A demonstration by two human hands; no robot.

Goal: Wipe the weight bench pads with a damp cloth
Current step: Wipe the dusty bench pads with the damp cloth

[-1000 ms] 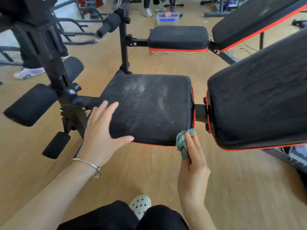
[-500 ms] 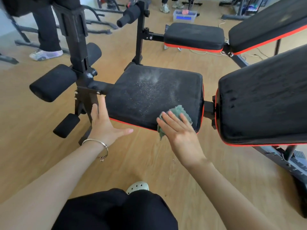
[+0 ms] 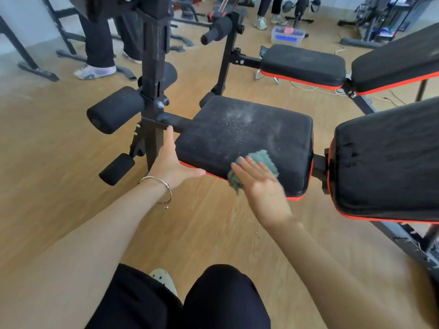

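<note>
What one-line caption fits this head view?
Right hand presses a green cloth flat on the dusty seat pad, left hand bracing its near-left corner.

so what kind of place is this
Most likely a gym or fitness equipment room: a black padded weight bench seat with red trim, a second similar bench behind it, and black foam leg rollers, all on a wooden floor.
</note>
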